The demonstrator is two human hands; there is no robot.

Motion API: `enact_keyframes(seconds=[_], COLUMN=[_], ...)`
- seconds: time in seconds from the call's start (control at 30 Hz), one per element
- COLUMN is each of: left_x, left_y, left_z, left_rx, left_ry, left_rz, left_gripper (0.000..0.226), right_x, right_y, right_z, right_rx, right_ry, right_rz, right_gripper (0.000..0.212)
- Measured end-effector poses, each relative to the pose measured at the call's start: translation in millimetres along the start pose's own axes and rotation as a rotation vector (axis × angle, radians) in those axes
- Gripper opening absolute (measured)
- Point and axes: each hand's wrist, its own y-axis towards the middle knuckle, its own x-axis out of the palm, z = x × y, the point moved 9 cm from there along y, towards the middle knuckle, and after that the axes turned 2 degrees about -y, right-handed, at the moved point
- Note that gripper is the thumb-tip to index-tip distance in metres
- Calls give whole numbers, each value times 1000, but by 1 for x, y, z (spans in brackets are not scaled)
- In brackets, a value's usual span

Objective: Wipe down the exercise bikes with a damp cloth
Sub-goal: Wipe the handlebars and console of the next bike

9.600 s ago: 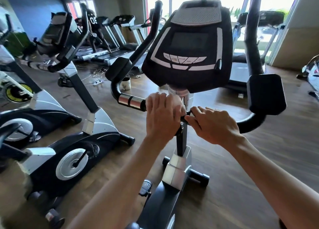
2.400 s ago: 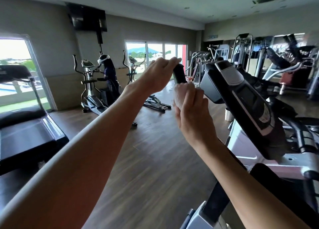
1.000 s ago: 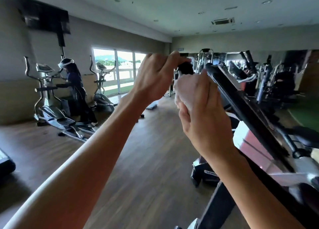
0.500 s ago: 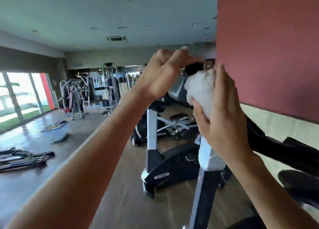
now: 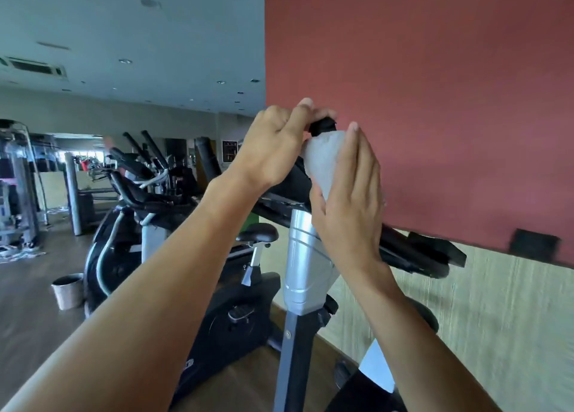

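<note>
The dull red upper wall (image 5: 435, 101) fills the right of the view over a band of pale textured panelling (image 5: 497, 318), and the brown wood-look floor (image 5: 31, 303) runs off to the left. Against that wall stands the black-and-silver exercise bike (image 5: 306, 275) being cleaned, its silver post rising to a black handlebar whose long axis runs steeply upward, ending in a black tip (image 5: 323, 125) directly before both hands. The left hand (image 5: 273, 144) is curled round that tip from the left, gripping it. The right hand (image 5: 348, 194) lies just below and to the right, its straight fingers (image 5: 357, 151) pressing a bunched white cloth (image 5: 324, 157) against the bar, so it is the hand placed to wipe, probably by sliding down along the bar's axis while the left steadies the top. The black armrest pad (image 5: 435, 250) juts out low on the right, near the wall, and may crowd a downward stroke. Behind to the left stand a second black exercise bike (image 5: 130, 225) with a black saddle (image 5: 259, 233), more grey gym machines (image 5: 18, 178), and a small metal bucket (image 5: 66, 290) on the floor, all well apart from the hands.
</note>
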Motion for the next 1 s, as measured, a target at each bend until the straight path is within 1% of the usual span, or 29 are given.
enact_keyframes(seconds=[0.07, 0.13, 0.2, 0.3, 0.4, 0.53, 0.63, 0.7, 0.77, 0.8, 0.83, 0.9, 1.0], left_x=[2, 5, 6, 3, 3, 4, 1, 7, 32, 44, 52, 57, 61], left_y=[-3, -8, -14, -17, -14, -18, -27, -39, -54, -61, -65, -71, -78], left_z=[3, 5, 6, 8, 3, 7, 20, 31, 34, 32, 30, 24, 17], left_rx=[59, 118, 151, 178, 171, 222, 296, 438, 630, 704, 737, 738, 685], left_ry=[42, 106, 120, 95, 101, 174, 360, 552, 718, 744, 742, 762, 875], left_rz=[3, -2, 14, 56, 83, 183, 282, 358, 334, 293, 254, 198, 181], left_gripper=[50, 45, 39, 32, 31, 29, 30, 32, 33, 33, 33, 34, 42], right_x=[-1, -2, -2, -1, -1, -4, -6, -1, 5, 6, 7, 7, 5], right_y=[-17, -35, -45, -33, -14, -31, -58, -58, -49, -46, -45, -57, -91], right_z=[8, 15, 18, 11, 2, 12, 34, 39, 37, 35, 34, 40, 69], right_rx=[-38, -52, -56, -48, -35, -110, -163, -194, -217, -228, -248, -310, -369], right_ry=[8, 19, 9, -32, -26, -32, -66, -59, -32, -24, -27, -62, -112], right_rz=[-38, -83, -114, -89, -59, -59, -83, -101, -83, -47, -6, 61, 156], right_gripper=[68, 71, 74, 74, 73, 72, 75, 75, 75, 73, 72, 71, 71])
